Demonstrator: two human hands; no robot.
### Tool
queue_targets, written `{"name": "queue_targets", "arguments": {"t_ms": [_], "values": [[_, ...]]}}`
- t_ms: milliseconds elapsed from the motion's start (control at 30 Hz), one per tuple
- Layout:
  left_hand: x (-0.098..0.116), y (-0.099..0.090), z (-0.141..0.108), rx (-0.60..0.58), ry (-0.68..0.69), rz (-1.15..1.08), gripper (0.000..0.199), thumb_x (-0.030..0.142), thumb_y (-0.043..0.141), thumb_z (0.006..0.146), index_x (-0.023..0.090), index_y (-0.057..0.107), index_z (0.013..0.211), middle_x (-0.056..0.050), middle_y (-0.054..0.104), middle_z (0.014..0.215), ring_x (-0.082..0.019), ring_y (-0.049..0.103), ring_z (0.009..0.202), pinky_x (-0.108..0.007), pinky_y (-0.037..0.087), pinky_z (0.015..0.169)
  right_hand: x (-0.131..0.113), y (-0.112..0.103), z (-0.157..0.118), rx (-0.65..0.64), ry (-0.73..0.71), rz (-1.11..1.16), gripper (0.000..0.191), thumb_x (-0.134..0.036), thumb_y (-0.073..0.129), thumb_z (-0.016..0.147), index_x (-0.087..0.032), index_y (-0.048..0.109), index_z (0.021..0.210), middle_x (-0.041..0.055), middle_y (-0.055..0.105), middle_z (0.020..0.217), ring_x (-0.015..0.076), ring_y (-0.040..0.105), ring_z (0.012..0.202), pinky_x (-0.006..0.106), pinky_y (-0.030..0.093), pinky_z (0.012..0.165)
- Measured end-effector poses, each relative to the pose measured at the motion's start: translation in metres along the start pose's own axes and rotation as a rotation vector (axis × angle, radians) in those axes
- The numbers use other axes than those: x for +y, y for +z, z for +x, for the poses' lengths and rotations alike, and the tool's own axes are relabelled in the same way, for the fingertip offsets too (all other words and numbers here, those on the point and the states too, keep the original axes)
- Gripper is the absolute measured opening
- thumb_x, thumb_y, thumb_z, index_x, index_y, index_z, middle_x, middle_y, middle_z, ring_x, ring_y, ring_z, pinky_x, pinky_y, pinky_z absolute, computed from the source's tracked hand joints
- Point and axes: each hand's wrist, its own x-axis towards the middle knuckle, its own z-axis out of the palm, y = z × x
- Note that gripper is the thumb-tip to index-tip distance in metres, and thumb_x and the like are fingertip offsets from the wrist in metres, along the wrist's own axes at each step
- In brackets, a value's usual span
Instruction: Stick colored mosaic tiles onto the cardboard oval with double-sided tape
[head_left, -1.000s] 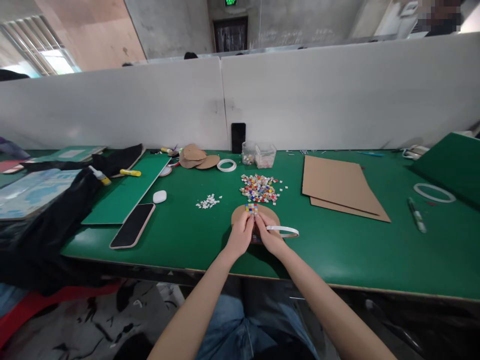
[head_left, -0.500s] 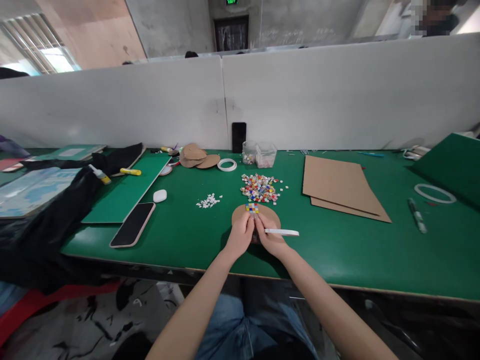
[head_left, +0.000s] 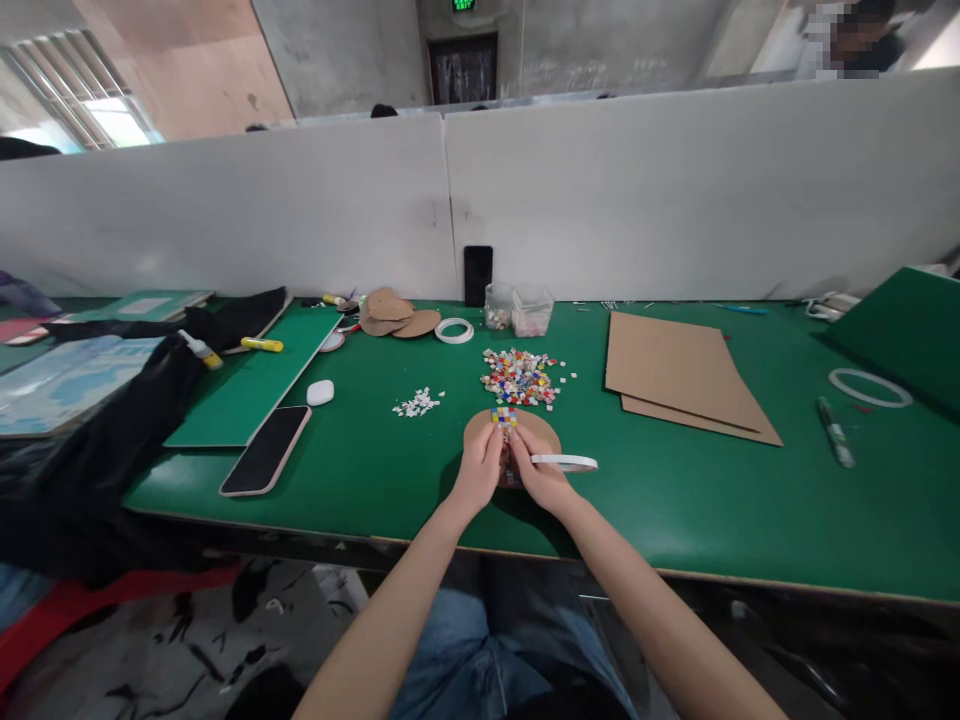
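My left hand (head_left: pixel 482 462) and my right hand (head_left: pixel 541 464) meet fingertip to fingertip over a round cardboard piece (head_left: pixel 475 426). Just beyond the fingertips, a small block of coloured mosaic tiles (head_left: pixel 504 414) lies on the cardboard in a grid of yellow, blue, white and red. Both hands are closed in a pinch; whatever sits between the fingertips is too small to make out. A thin roll of white tape (head_left: pixel 577 462) juts out to the right from my right hand. Loose coloured tiles (head_left: pixel 519 376) lie in a heap right behind the disc.
White scraps (head_left: pixel 418 402) lie to the left, near a phone (head_left: pixel 266 452) and a white case (head_left: pixel 320 392). Cardboard discs (head_left: pixel 386 308), another tape roll (head_left: pixel 454 331) and clear tubs (head_left: pixel 532 312) stand behind. Cardboard sheets (head_left: pixel 667 365) and a marker (head_left: pixel 835 432) lie right.
The tape roll at my right hand has tilted a little, so more of its ring shows. My fingers have shifted slightly over the disc, and a small gap shows between the hands.
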Motion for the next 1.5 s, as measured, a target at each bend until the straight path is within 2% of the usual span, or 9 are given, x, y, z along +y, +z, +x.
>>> {"name": "queue_targets", "arguments": {"t_ms": [133, 267, 467, 700, 833, 1033, 1267, 1433, 1500], "values": [[0.001, 0.0, 0.0, 0.012, -0.001, -0.024, 0.035, 0.04, 0.03, 0.091, 0.017, 0.054, 0.079, -0.003, 0.059, 0.076, -0.016, 0.055, 0.072, -0.026, 0.042, 0.068, 0.002, 0.0, 0.001, 0.021, 0.021, 0.008, 0.03, -0.034, 0.034, 0.089, -0.02, 0.06, 0.094, 0.0079, 0.066, 0.086, 0.024, 0.06, 0.088, 0.036, 0.045, 0.08], [0.001, 0.0, 0.0, -0.012, 0.009, -0.013, 0.027, 0.037, 0.037, 0.089, 0.018, 0.052, 0.077, -0.002, 0.058, 0.076, -0.016, 0.055, 0.074, -0.027, 0.041, 0.069, -0.001, 0.0, 0.002, 0.018, 0.014, 0.025, 0.029, -0.033, 0.033, 0.09, -0.02, 0.059, 0.089, 0.0065, 0.065, 0.079, 0.0235, 0.06, 0.087, 0.035, 0.045, 0.077], [0.001, -0.001, 0.001, -0.018, 0.009, 0.018, 0.023, 0.03, 0.038, 0.089, 0.019, 0.049, 0.072, 0.0, 0.054, 0.07, -0.015, 0.053, 0.069, -0.027, 0.038, 0.066, -0.005, 0.0, 0.0, 0.01, 0.01, 0.052, 0.031, -0.037, 0.031, 0.091, -0.02, 0.056, 0.087, 0.0044, 0.064, 0.082, 0.02, 0.06, 0.079, 0.03, 0.045, 0.07], [0.0, -0.001, 0.002, -0.011, -0.047, -0.021, 0.021, 0.03, 0.042, 0.085, 0.019, 0.049, 0.068, 0.001, 0.051, 0.063, -0.014, 0.052, 0.065, -0.025, 0.037, 0.063, -0.008, 0.001, -0.001, 0.033, 0.049, -0.044, 0.028, -0.038, 0.031, 0.091, -0.021, 0.05, 0.078, 0.0028, 0.058, 0.069, 0.0202, 0.057, 0.066, 0.031, 0.041, 0.062], [-0.001, 0.0, 0.003, -0.05, -0.119, -0.103, 0.021, 0.034, 0.046, 0.083, 0.019, 0.049, 0.069, 0.004, 0.045, 0.053, -0.011, 0.047, 0.05, -0.023, 0.035, 0.051, -0.006, 0.002, 0.0, 0.057, 0.063, -0.037, 0.029, -0.037, 0.03, 0.091, -0.021, 0.052, 0.083, 0.0053, 0.061, 0.074, 0.0216, 0.057, 0.068, 0.033, 0.041, 0.064], [-0.004, 0.003, 0.002, -0.145, -0.251, -0.306, 0.028, 0.046, 0.041, 0.083, 0.019, 0.045, 0.075, 0.011, 0.032, 0.043, -0.005, 0.029, 0.029, -0.018, 0.024, 0.031, -0.004, 0.001, 0.002, 0.042, 0.087, 0.049, 0.032, -0.038, 0.029, 0.09, -0.021, 0.055, 0.083, 0.0056, 0.063, 0.077, 0.0211, 0.059, 0.073, 0.032, 0.044, 0.067], [0.005, 0.003, 0.005, -0.196, -0.351, -0.535, 0.033, 0.05, 0.049, 0.077, 0.019, 0.042, 0.073, 0.012, 0.031, 0.045, -0.004, 0.031, 0.025, -0.015, 0.021, 0.025, -0.003, 0.001, 0.004, 0.033, 0.119, 0.166, 0.035, -0.042, 0.032, 0.088, -0.019, 0.059, 0.083, 0.005, 0.063, 0.071, 0.0202, 0.06, 0.069, 0.03, 0.046, 0.064], [0.009, 0.002, 0.007, -0.212, -0.39, -0.648, 0.031, 0.047, 0.051, 0.076, 0.019, 0.04, 0.069, 0.012, 0.028, 0.043, -0.003, 0.029, 0.024, -0.016, 0.017, 0.025, -0.007, 0.0, 0.005, 0.049, 0.1, 0.234, 0.035, -0.044, 0.035, 0.087, -0.019, 0.059, 0.078, 0.0045, 0.064, 0.073, 0.0204, 0.06, 0.076, 0.03, 0.046, 0.07], [0.012, -0.001, 0.008, -0.212, -0.398, -0.685, 0.031, 0.044, 0.05, 0.076, 0.019, 0.038, 0.065, 0.012, 0.025, 0.042, -0.003, 0.026, 0.023, -0.016, 0.016, 0.027, -0.008, 0.001, 0.004, 0.061, 0.107, 0.255, 0.036, -0.045, 0.036, 0.087, -0.02, 0.057, 0.074, 0.003, 0.061, 0.067, 0.0195, 0.059, 0.071, 0.03, 0.046, 0.067]]}}
